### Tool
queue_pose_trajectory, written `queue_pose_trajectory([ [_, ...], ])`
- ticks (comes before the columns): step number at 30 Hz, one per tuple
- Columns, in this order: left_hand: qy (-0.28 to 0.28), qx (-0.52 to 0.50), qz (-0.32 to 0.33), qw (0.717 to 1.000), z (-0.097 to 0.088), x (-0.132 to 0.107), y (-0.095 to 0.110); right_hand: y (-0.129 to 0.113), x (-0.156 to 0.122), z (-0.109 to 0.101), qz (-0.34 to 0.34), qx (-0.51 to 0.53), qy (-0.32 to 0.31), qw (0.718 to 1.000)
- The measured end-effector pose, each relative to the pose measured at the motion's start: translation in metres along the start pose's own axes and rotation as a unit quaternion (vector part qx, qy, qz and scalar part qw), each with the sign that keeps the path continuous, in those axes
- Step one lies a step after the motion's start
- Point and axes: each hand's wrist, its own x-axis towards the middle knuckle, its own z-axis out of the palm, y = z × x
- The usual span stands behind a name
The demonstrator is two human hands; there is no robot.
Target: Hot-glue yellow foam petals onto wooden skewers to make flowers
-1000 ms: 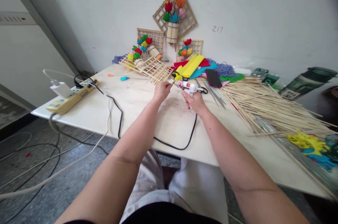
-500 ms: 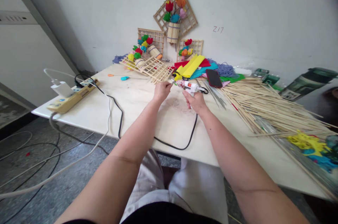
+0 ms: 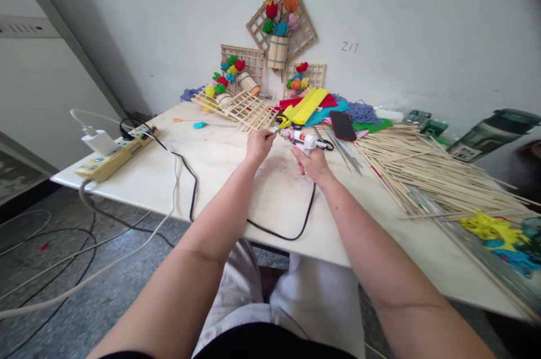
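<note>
My right hand [image 3: 313,163] is wrapped round the handle of a white hot glue gun [image 3: 301,138], its nozzle pointing left. Close to the nozzle, my left hand [image 3: 260,145] is closed in a pinch; what its fingertips hold is too small to make out. From the glue gun a black cord [image 3: 291,238] loops across the white table [image 3: 224,190]. Just beyond my hands lies a lattice of thin wooden sticks [image 3: 257,110]. An orange petal-like piece [image 3: 177,120] and a blue one [image 3: 200,125] on a thin stem lie to the left.
A power strip [image 3: 120,156] with a white charger [image 3: 100,141] stands at the left edge. Wooden sticks [image 3: 422,167] are heaped on the right, near a dark bottle [image 3: 494,133]. A phone [image 3: 342,125] lies by folded yellow paper [image 3: 310,106]. Flowered lattices [image 3: 279,21] lean at the wall.
Almost nothing differs. The glue gun has shifted very slightly beside my left fingertips, and both hands hold nearly the same pose.
</note>
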Motion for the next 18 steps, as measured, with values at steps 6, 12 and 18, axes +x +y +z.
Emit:
queue_pose_trajectory([
  [6, -0.003, -0.003, 0.008, 1.0, 0.0011, -0.0017, 0.0015, -0.0046, -0.0021, -0.0001, 0.014, -0.007, 0.0, 1.0],
  [12, -0.003, -0.005, 0.007, 1.0, 0.0015, -0.0007, -0.0004, -0.0064, -0.002, -0.0004, 0.019, -0.016, 0.014, 1.0],
  [18, 0.002, -0.001, 0.003, 1.0, 0.0007, 0.0002, -0.0013, -0.0046, -0.0011, -0.0005, 0.014, -0.02, 0.016, 1.0],
])
